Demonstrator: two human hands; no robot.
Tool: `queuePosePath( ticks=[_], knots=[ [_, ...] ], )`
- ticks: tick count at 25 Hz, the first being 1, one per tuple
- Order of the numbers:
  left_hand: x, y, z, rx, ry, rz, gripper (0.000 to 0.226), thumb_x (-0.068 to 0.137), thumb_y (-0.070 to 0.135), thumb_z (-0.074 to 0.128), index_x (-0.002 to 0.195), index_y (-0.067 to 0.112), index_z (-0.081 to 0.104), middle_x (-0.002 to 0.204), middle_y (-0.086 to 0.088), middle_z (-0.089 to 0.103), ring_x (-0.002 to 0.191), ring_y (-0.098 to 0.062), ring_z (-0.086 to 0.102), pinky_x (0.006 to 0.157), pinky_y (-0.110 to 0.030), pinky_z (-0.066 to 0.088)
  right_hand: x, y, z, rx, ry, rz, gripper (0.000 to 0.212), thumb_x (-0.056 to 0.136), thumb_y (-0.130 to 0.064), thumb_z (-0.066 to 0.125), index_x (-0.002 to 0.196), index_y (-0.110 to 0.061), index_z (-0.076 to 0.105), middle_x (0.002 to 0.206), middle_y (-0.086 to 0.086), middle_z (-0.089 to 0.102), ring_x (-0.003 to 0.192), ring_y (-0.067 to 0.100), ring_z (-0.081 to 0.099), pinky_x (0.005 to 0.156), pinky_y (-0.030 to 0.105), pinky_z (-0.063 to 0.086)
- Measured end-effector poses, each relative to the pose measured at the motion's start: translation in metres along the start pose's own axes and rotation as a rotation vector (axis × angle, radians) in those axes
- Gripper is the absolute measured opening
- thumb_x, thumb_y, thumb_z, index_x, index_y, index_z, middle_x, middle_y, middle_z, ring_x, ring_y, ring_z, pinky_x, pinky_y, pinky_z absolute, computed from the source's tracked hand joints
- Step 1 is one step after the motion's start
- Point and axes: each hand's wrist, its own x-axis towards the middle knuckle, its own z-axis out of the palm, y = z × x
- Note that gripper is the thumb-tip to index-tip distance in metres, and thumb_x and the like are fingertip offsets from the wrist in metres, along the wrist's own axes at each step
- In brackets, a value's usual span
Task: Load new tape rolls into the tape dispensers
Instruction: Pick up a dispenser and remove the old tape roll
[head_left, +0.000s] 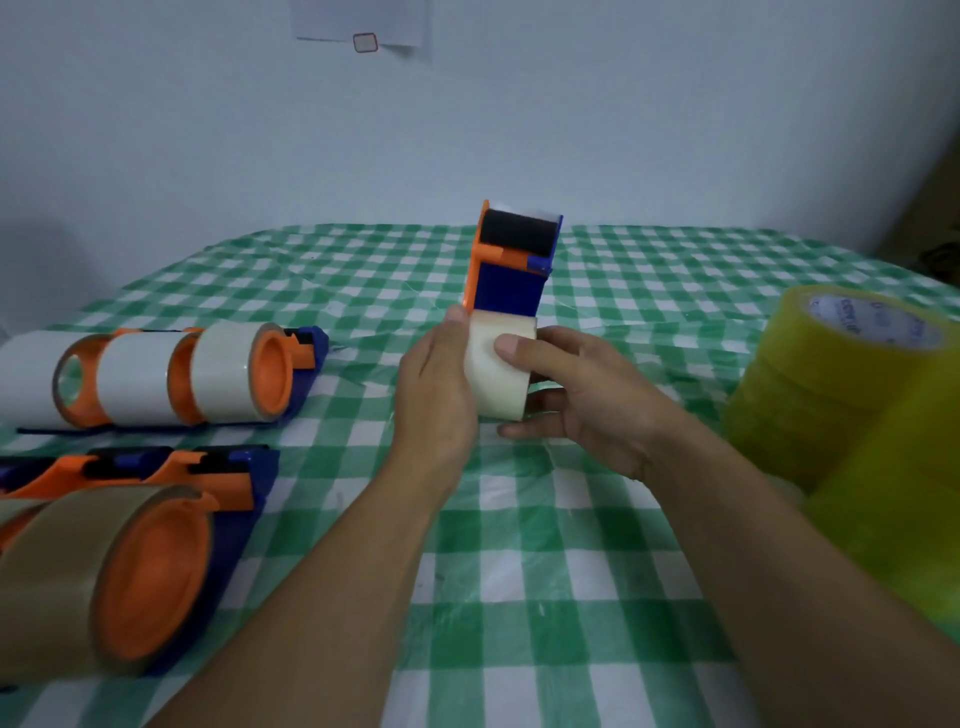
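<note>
The cream-white tape roll (501, 371) sits at the lower end of the blue-and-orange plastic tape dispenser (511, 280), which stands upright at the middle of the tabletop (519, 571), its black foam roller at the top. The tabletop carries a green-and-white checked cloth.

The left hand (436, 395) grips the left side of the cream-white tape roll, thumb raised against the orange edge of the dispenser. The right hand (576, 395) grips the right side of the same roll: thumb pressed on the outer wound surface, fingers curled underneath. Both hands are clamped on the roll.

To the left of the dispenser, a row of loaded dispensers (156, 376) lies on its side, with white and clear rolls on orange hubs. Nearer the camera and further left of the dispenser, two brown-tape dispensers (130, 561) lie side by side.

To the right of the dispenser, a stack of yellow translucent tape rolls (831, 384) stands on the cloth.

Behind the dispenser, a sheet of white paper (363, 23) hangs on the pale wall.
</note>
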Motion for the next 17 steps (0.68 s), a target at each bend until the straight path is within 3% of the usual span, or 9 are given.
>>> queuePosePath(
  ticks=[3, 6, 8, 11, 15, 17],
  knots=[
    [0.002, 0.002, 0.002, 0.053, 0.058, 0.036, 0.034, 0.106, 0.036, 0.043, 0.085, 0.022, 0.066, 0.070, 0.009, 0.069, 0.062, -0.001, 0.063, 0.055, -0.021, 0.051, 0.001, 0.003, -0.004, 0.043, -0.042, -0.100, 0.046, 0.087, -0.020, 0.076, 0.129, -0.018, 0.060, 0.125, 0.012, 0.068, 0.105, 0.030, 0.072, 0.084, 0.044, 0.061],
    [0.003, 0.004, 0.002, 0.068, 0.075, 0.046, 0.037, 0.107, 0.037, 0.040, 0.087, 0.019, 0.067, 0.077, 0.003, 0.066, 0.069, -0.009, 0.062, 0.059, -0.026, 0.049, 0.003, 0.007, -0.008, -0.039, -0.080, -0.250, 0.064, 0.076, -0.006, 0.083, 0.131, -0.027, 0.059, 0.135, 0.004, 0.060, 0.113, 0.029, 0.068, 0.094, 0.045, 0.058],
    [0.003, 0.002, 0.003, 0.084, 0.079, 0.047, 0.039, 0.107, 0.038, 0.040, 0.086, 0.019, 0.066, 0.078, 0.001, 0.065, 0.070, -0.011, 0.062, 0.059, -0.027, 0.049, 0.004, 0.007, -0.010, 0.008, -0.067, -0.251, 0.068, 0.068, -0.004, 0.084, 0.129, -0.026, 0.061, 0.134, 0.006, 0.061, 0.114, 0.031, 0.067, 0.096, 0.048, 0.057],
    [0.002, 0.000, 0.003, 0.085, 0.097, 0.038, 0.040, 0.107, 0.039, 0.040, 0.086, 0.016, 0.066, 0.079, -0.002, 0.067, 0.071, -0.015, 0.062, 0.062, -0.033, 0.050, 0.002, 0.004, -0.009, -0.005, -0.040, -0.186, 0.062, 0.067, -0.013, 0.089, 0.124, -0.021, 0.065, 0.124, 0.011, 0.069, 0.108, 0.032, 0.071, 0.091, 0.050, 0.059],
    [0.001, 0.000, 0.002, 0.136, 0.079, 0.098, 0.044, 0.107, 0.040, 0.039, 0.088, 0.007, 0.062, 0.077, -0.001, 0.064, 0.068, -0.011, 0.062, 0.058, -0.030, 0.048, -0.002, -0.001, -0.010, -0.014, 0.006, -0.056, 0.061, 0.072, -0.049, 0.075, 0.118, -0.009, 0.068, 0.109, 0.019, 0.073, 0.093, 0.032, 0.075, 0.070, 0.037, 0.062],
    [0.000, -0.001, 0.001, 0.172, 0.074, 0.122, 0.046, 0.107, 0.041, 0.038, 0.090, 0.005, 0.061, 0.079, -0.003, 0.064, 0.070, -0.014, 0.062, 0.060, -0.035, 0.049, -0.002, 0.000, -0.011, -0.010, 0.009, -0.045, 0.060, 0.074, -0.052, 0.072, 0.117, -0.009, 0.069, 0.107, 0.019, 0.074, 0.092, 0.032, 0.075, 0.071, 0.036, 0.061]
  ],
)
